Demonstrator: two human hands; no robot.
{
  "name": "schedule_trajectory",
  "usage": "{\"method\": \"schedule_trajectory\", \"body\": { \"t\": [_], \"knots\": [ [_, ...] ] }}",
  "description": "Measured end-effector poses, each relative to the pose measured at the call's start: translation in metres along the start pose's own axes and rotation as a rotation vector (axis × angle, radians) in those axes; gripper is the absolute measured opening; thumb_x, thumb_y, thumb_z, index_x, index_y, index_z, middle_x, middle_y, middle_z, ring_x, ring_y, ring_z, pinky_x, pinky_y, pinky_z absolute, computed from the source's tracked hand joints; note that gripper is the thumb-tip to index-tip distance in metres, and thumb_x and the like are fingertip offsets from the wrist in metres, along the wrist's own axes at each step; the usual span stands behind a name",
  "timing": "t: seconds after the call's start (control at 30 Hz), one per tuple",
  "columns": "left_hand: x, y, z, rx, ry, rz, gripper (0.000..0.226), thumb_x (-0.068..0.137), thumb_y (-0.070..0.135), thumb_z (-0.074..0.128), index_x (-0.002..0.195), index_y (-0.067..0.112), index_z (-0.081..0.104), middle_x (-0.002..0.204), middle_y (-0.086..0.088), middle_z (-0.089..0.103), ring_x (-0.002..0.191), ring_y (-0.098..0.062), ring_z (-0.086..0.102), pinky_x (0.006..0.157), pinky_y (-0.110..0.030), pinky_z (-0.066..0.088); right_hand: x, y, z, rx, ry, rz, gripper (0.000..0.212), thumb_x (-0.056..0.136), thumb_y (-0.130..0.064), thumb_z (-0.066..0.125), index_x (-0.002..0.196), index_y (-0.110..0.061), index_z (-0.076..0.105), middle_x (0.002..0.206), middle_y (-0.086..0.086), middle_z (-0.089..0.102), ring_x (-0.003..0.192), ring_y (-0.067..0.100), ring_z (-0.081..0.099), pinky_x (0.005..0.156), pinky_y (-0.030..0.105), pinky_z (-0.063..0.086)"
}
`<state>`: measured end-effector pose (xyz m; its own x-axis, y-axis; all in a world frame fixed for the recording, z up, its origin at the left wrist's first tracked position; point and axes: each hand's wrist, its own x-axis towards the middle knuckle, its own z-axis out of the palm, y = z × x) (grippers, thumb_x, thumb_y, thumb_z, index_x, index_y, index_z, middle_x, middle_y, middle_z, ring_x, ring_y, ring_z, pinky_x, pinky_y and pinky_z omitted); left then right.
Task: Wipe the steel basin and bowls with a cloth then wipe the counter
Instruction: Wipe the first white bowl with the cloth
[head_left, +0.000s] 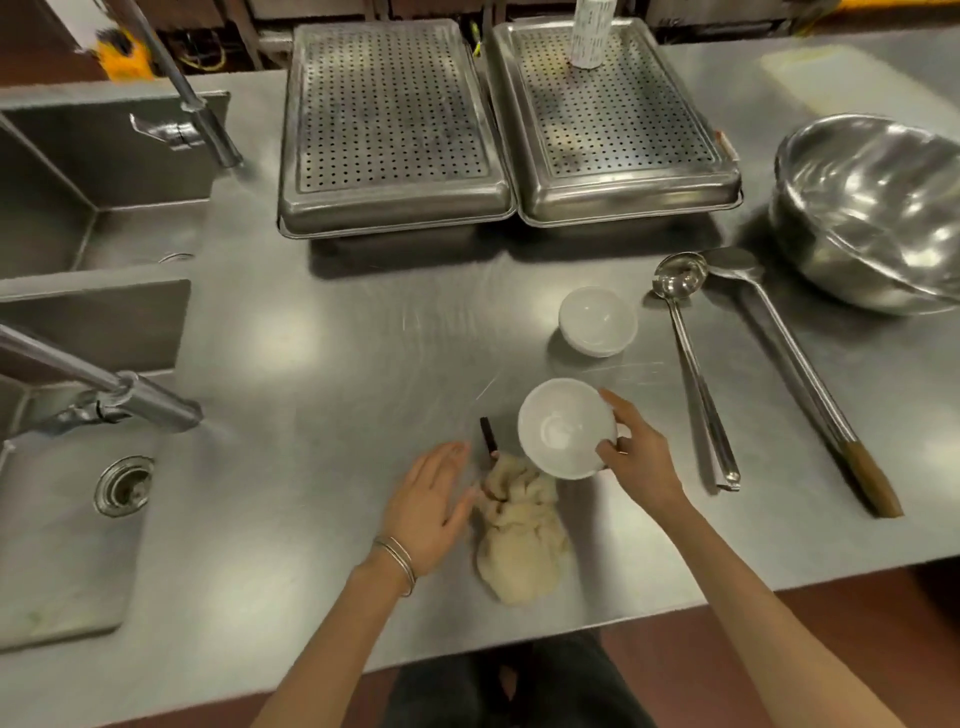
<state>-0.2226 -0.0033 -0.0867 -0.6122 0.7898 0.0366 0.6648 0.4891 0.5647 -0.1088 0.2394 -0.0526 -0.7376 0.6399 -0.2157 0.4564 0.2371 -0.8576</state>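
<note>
Nothing on the steel counter (363, 338) in front of you can be read: no brand, number or sign. The only printing you face is the rows of small dark marks on the white container (589, 31), which stands at the far end of the right-hand perforated tray (618, 171). Those marks are too small and blurred to make out.
</note>
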Motion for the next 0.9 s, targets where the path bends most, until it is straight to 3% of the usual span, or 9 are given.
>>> {"method": "schedule_trajectory", "body": {
  "t": [0.1, 0.17, 0.3, 0.43, 0.5, 0.6, 0.73, 0.8, 0.9],
  "knots": [
    [-0.003, -0.003, -0.023, -0.209, 0.025, -0.121, 0.076, 0.085, 0.067, 0.02, 0.142, 0.018, 0.033, 0.139, 0.012, 0.031, 0.129, -0.004, 0.025, 0.108, -0.012, 0.013, -0.018, -0.02, 0.018, -0.01, -0.084, -0.05, 0.064, 0.08, 0.009, 0.054, 0.129, -0.031, 0.045, 0.113, 0.002, 0.056, 0.075, 0.024, 0.057, 0.064, 0.013, 0.05],
    [-0.005, 0.001, -0.026, -0.315, 0.016, -0.139, 0.063, 0.088, 0.059, 0.03, 0.141, 0.025, 0.03, 0.141, 0.014, 0.03, 0.128, 0.001, 0.028, 0.105, -0.005, 0.014, -0.026, -0.028, 0.031, -0.026, -0.153, -0.081, 0.061, 0.082, 0.006, 0.055, 0.129, -0.031, 0.045, 0.112, -0.002, 0.057, 0.074, 0.027, 0.061, 0.063, 0.014, 0.05],
    [-0.012, 0.012, -0.027, -0.814, 0.012, -0.363, 0.048, 0.086, 0.041, 0.046, 0.133, 0.037, 0.037, 0.133, 0.019, 0.045, 0.115, 0.011, 0.046, 0.091, -0.009, 0.041, -0.033, -0.035, 0.05, -0.102, -0.274, -0.147, 0.053, 0.084, -0.002, 0.056, 0.13, -0.026, 0.047, 0.115, -0.003, 0.058, 0.073, 0.016, 0.062, 0.067, 0.017, 0.05],
    [-0.02, 0.006, -0.026, -1.004, 0.034, -0.462, 0.046, 0.087, 0.028, 0.055, 0.132, 0.031, 0.045, 0.131, 0.015, 0.051, 0.119, -0.005, 0.049, 0.097, -0.042, 0.048, -0.034, -0.035, 0.061, -0.119, -0.356, -0.155, 0.053, 0.085, -0.004, 0.056, 0.134, -0.022, 0.047, 0.114, -0.001, 0.06, 0.068, 0.01, 0.057, 0.066, 0.015, 0.046],
    [-0.025, 0.004, -0.027, -1.042, -0.003, -0.485, 0.058, 0.08, 0.033, 0.062, 0.134, 0.028, 0.043, 0.132, 0.01, 0.05, 0.12, -0.01, 0.048, 0.096, -0.048, 0.048, -0.035, -0.033, 0.063, -0.105, -0.371, -0.149, 0.054, 0.084, -0.003, 0.057, 0.134, -0.023, 0.047, 0.115, 0.0, 0.06, 0.075, 0.014, 0.061, 0.07, 0.019, 0.05],
    [-0.029, 0.004, -0.029, -1.152, -0.048, -0.533, 0.065, 0.064, 0.04, 0.066, 0.126, 0.041, 0.047, 0.127, 0.009, 0.051, 0.117, -0.019, 0.05, 0.082, -0.042, 0.055, -0.034, -0.031, 0.066, -0.096, -0.402, -0.132, 0.052, 0.086, -0.003, 0.059, 0.133, -0.022, 0.048, 0.118, -0.001, 0.059, 0.091, 0.013, 0.063, 0.078, 0.017, 0.052],
    [-0.036, 0.001, -0.031, -1.298, 0.06, -0.63, 0.057, 0.07, 0.021, 0.064, 0.123, 0.038, 0.05, 0.125, 0.004, 0.052, 0.113, -0.022, 0.052, 0.072, -0.039, 0.056, -0.036, -0.031, 0.061, 0.051, -0.369, -0.066, 0.037, 0.092, -0.016, 0.056, 0.128, -0.021, 0.054, 0.118, -0.008, 0.062, 0.098, -0.005, 0.06, 0.079, 0.005, 0.044],
    [-0.041, -0.003, -0.034, -1.339, 0.114, -0.676, 0.058, 0.07, 0.017, 0.061, 0.124, 0.036, 0.049, 0.123, 0.004, 0.053, 0.111, -0.021, 0.054, 0.076, -0.044, 0.057, -0.036, -0.025, 0.058, 0.027, -0.291, -0.043, 0.033, 0.094, -0.02, 0.053, 0.126, -0.019, 0.055, 0.118, -0.005, 0.062, 0.1, 0.001, 0.06, 0.08, 0.004, 0.043],
    [-0.051, -0.011, -0.038, -1.304, 0.163, -0.686, 0.06, 0.067, 0.019, 0.064, 0.123, 0.037, 0.049, 0.122, 0.004, 0.053, 0.111, -0.019, 0.054, 0.068, -0.035, 0.057, -0.04, -0.006, 0.062, -0.229, -0.245, -0.035, 0.04, 0.09, -0.034, 0.056, 0.125, -0.014, 0.057, 0.123, 0.007, 0.058, 0.103, 0.015, 0.054, 0.084, 0.011, 0.04]
  ]
}}
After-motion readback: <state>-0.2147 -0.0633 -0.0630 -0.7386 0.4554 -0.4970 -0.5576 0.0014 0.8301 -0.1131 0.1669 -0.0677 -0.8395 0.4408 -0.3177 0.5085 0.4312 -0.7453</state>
